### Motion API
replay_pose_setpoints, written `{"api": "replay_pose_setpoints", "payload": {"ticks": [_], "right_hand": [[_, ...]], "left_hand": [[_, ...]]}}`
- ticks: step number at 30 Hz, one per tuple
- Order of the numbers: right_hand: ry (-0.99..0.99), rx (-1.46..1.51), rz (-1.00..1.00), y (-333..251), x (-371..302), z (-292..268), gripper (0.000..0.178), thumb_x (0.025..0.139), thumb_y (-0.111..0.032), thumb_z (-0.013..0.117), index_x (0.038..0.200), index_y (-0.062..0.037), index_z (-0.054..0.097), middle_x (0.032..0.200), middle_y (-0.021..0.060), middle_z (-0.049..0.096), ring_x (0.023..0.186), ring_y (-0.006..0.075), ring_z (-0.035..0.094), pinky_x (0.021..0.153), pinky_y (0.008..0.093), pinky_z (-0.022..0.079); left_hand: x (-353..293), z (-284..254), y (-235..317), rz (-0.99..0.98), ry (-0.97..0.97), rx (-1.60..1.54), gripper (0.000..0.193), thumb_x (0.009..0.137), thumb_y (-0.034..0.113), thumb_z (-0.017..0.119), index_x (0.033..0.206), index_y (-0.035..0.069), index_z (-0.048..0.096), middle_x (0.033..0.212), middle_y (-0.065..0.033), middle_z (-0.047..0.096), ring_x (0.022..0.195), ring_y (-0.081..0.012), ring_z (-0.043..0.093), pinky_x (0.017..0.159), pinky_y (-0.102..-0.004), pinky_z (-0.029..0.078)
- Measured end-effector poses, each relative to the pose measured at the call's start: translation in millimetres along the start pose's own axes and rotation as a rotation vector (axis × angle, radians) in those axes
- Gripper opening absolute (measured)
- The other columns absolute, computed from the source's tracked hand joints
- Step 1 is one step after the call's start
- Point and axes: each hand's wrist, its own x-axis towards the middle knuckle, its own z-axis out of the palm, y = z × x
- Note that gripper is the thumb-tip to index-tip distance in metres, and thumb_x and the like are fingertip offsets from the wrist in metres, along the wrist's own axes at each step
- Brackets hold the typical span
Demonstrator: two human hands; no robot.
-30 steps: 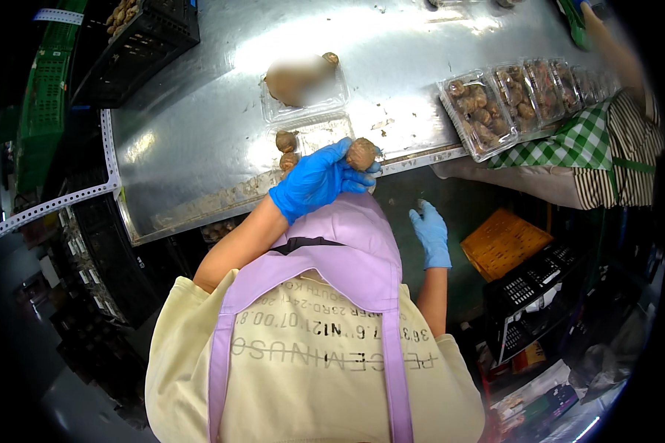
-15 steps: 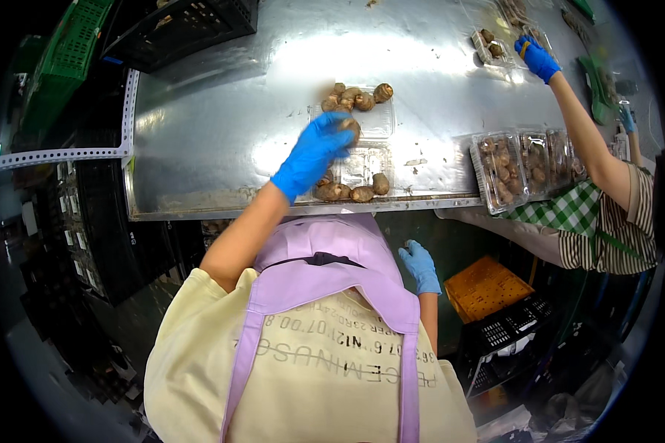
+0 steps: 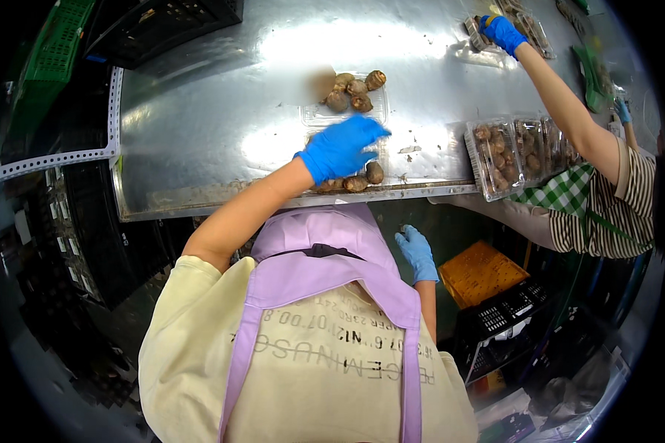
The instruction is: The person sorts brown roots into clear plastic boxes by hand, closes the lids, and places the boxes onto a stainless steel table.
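My left hand (image 3: 341, 148), in a blue glove, hovers over an unlidded clear plastic clamshell box, its thumb apart from its fingers and nothing visible between them. Taro-like brown corms (image 3: 356, 90) lie in a cluster on the far half of the box (image 3: 325, 117). A blurred brown shape (image 3: 319, 83) shows at the cluster's left. More corms (image 3: 356, 183) rest in the near half, partly hidden by my hand and wrist. Low beside my body, off the table, hangs my right hand (image 3: 417, 255) in a light blue glove, fingers loosely extended.
Filled clear boxes of corms (image 3: 495, 159) stand at the metal table's (image 3: 214, 133) right front edge. A co-worker's blue-gloved hand (image 3: 501, 33) handles another box at the far right. A black crate (image 3: 162, 29) sits far left; an orange crate (image 3: 480, 275) stands below the table.
My left hand has moved slightly nearer and right, and the corm it held no longer shows in it. A brown blur has appeared left of the cluster. The co-worker's hand has moved left.
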Motion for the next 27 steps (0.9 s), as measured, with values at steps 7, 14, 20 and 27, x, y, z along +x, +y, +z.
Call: {"api": "replay_pose_setpoints", "payload": {"ticks": [7,14,20,27], "right_hand": [[-0.001,0.006,-0.006,-10,-1,-3,0.04,0.084,-0.027,0.057,0.114,-0.0007,0.056,0.111,0.0181,0.061,0.102,0.033,0.058,0.087,0.039,0.046],[0.316,0.132,-0.252,-10,0,-10,0.03,0.086,-0.019,0.056,0.111,-0.0025,0.06,0.105,0.0155,0.064,0.094,0.0289,0.063,0.081,0.0356,0.049],[0.418,0.707,-0.296,-35,-13,-29,0.022,0.09,-0.008,0.052,0.11,-0.0027,0.061,0.096,0.0077,0.066,0.076,0.0101,0.062,0.07,0.0238,0.051],[0.318,0.805,-0.477,-101,-24,-67,0.016,0.092,-0.009,0.046,0.09,-0.0003,0.059,0.08,0.0071,0.065,0.067,0.0122,0.059,0.064,0.025,0.049]], "left_hand": [[1,30,-3,0.032,-0.472,-0.075,0.034,0.076,0.015,0.062,0.109,0.01,0.057,0.099,-0.0137,0.057,0.096,-0.0326,0.055,0.082,-0.0399,0.047],[-11,18,14,-0.229,-0.317,-0.068,0.033,0.086,0.022,0.055,0.115,0.007,0.054,0.099,-0.0162,0.056,0.092,-0.0355,0.056,0.083,-0.0398,0.047],[-30,19,16,-0.571,0.085,-1.342,0.038,0.09,0.025,0.052,0.118,-0.002,0.051,0.106,-0.0114,0.058,0.09,-0.0194,0.059,0.076,-0.0303,0.052],[-33,17,52,-0.518,-0.038,-1.779,0.045,0.087,0.018,0.056,0.127,0.001,0.044,0.112,-0.0098,0.057,0.094,-0.0191,0.059,0.078,-0.0301,0.052]]}}
